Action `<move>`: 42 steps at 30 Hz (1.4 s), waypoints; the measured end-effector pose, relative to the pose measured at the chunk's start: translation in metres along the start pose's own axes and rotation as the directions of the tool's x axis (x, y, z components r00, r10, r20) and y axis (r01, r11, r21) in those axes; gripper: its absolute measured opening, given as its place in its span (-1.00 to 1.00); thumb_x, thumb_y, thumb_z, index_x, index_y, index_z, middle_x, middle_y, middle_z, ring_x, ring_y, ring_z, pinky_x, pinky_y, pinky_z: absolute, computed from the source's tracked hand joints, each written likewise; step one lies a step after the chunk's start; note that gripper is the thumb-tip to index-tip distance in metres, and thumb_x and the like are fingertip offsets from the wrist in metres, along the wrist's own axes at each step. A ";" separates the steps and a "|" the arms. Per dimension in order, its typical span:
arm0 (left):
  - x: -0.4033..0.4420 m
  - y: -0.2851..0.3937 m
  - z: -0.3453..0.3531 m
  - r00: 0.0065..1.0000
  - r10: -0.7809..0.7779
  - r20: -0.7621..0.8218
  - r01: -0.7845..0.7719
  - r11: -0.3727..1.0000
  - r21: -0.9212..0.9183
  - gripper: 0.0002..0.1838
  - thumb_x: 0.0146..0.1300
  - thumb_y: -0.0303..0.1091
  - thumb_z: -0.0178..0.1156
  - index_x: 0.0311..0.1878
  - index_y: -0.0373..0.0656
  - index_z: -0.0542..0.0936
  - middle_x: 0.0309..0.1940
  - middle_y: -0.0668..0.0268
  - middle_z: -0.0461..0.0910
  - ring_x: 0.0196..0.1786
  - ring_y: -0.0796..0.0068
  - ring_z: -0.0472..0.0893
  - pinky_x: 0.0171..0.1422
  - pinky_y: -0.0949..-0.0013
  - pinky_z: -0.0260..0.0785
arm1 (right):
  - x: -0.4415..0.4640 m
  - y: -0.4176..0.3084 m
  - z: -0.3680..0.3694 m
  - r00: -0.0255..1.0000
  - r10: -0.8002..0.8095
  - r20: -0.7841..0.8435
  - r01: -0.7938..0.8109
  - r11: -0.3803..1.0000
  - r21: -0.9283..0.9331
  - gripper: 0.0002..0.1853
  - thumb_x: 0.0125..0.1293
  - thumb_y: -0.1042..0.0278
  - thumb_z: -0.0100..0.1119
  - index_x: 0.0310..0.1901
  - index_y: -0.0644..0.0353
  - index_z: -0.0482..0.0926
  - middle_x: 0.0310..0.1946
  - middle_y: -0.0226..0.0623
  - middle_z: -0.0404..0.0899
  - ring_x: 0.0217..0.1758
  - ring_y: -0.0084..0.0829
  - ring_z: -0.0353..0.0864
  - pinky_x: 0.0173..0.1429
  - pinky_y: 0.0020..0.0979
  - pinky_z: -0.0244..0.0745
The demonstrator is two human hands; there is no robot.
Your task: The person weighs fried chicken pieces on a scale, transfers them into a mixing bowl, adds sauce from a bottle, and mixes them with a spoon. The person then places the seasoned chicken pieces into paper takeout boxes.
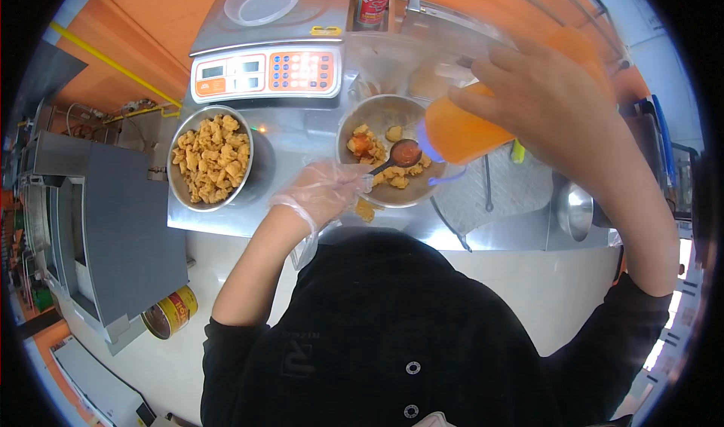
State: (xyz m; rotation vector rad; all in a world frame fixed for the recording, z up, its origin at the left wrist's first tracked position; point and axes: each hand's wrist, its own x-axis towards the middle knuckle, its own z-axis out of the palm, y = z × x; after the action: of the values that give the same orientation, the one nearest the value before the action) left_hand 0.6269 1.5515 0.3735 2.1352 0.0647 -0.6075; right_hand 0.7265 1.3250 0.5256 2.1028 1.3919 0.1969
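Orange walls [154,16] surround your stainless steel counter [290,144], where the mixing bowl [385,112] sits in front of you with fried chicken pieces [400,177] inside. Your gloved left hand [320,188] has its fingers wrapped round the handle of the black spoon [383,168], whose head, filled with red sauce [408,153], hangs above those pieces. Your right hand [539,88] clasps the body of the orange bottle [467,131], thumb along the near side; blur and angle hide how firmly the far fingers press. That bottle leans down toward the spoon, mouth just beside its head, though you cannot tell from this view whether anything is flowing. Best would be a level spoon and a slow tilt, because a full head should spill easily. Let the wrist, not the elbow, govern the angle, and aim so that drips land within the bowl. Mind the loose strap [449,178] dangling near the rim, and give the digital scale [264,69] behind plenty of clearance.
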 end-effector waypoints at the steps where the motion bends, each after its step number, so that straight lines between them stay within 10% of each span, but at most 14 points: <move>1: 0.000 0.000 0.001 1.000 -0.016 0.003 0.016 1.000 -0.027 -0.63 0.30 -0.12 0.10 0.06 -0.11 0.60 -0.18 0.00 0.63 -0.17 0.17 0.60 0.00 0.32 0.40 | 0.000 0.000 0.000 1.000 0.000 -0.004 0.000 1.000 0.004 -0.43 -0.03 0.46 0.42 0.07 -0.16 0.52 0.00 -0.38 0.52 0.19 -0.31 0.43 0.29 -0.33 0.33; 19: -0.001 -0.005 0.009 1.000 -0.006 0.005 0.007 0.993 -0.115 -0.63 0.30 -0.19 0.13 0.07 -0.21 0.59 -0.46 0.23 0.59 -0.41 0.55 0.50 -0.21 0.44 0.38 | -0.018 0.003 0.021 0.981 0.011 -0.193 0.006 0.996 0.085 -0.45 -0.01 0.54 0.37 0.06 -0.11 0.50 0.00 -0.38 0.55 0.10 -0.27 0.51 0.16 -0.34 0.43; 25: 0.002 -0.012 0.017 1.000 -0.002 -0.019 -0.001 0.987 -0.163 -0.66 0.30 -0.23 0.12 0.09 -0.12 0.59 -0.47 0.13 0.58 -0.42 0.37 0.54 -0.22 0.36 0.39 | -0.051 0.000 0.052 0.985 0.172 0.013 -0.165 0.915 0.369 -0.25 -0.16 0.41 0.46 0.17 -0.11 0.42 -0.09 -0.33 0.55 0.03 -0.29 0.53 0.10 -0.30 0.46; 29: 0.001 -0.009 0.028 0.982 0.134 -0.130 -0.092 0.953 0.289 -0.67 0.32 -0.28 0.07 0.13 0.04 0.55 -0.42 0.08 0.54 -0.35 0.18 0.57 -0.21 0.24 0.42 | -0.092 -0.006 0.093 0.912 0.398 0.102 -0.364 0.667 0.649 -0.18 -0.23 0.27 0.49 0.21 -0.03 0.39 0.00 -0.28 0.52 0.07 -0.25 0.52 0.14 -0.24 0.43; 34: -0.005 -0.002 0.039 0.951 0.276 -0.140 -0.129 0.763 0.633 -0.62 0.28 -0.38 0.05 0.17 0.11 0.47 -0.38 0.11 0.51 -0.31 0.12 0.56 -0.23 0.17 0.45 | -0.165 -0.041 0.180 0.637 0.738 0.222 -0.191 -0.127 0.973 -0.04 -0.20 0.10 0.51 0.29 0.16 0.25 0.13 -0.21 0.42 0.18 -0.27 0.45 0.25 -0.27 0.33; 42: -0.004 -0.002 0.048 0.925 0.285 -0.251 0.035 0.595 0.803 -0.54 0.16 -0.46 0.10 0.15 0.17 0.49 -0.35 0.17 0.50 -0.29 0.14 0.56 -0.26 0.13 0.45 | -0.212 -0.034 0.257 -0.306 0.938 0.162 -0.072 -0.193 0.979 0.08 -0.13 0.34 0.54 0.34 0.29 -0.06 0.23 -0.09 0.19 0.30 -0.26 0.26 0.33 -0.27 0.23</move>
State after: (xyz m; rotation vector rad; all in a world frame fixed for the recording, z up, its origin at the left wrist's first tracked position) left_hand 0.6037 1.5160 0.3508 3.0941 -0.2100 -0.1218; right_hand 0.7179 1.0451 0.3408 3.7520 -0.5820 1.9504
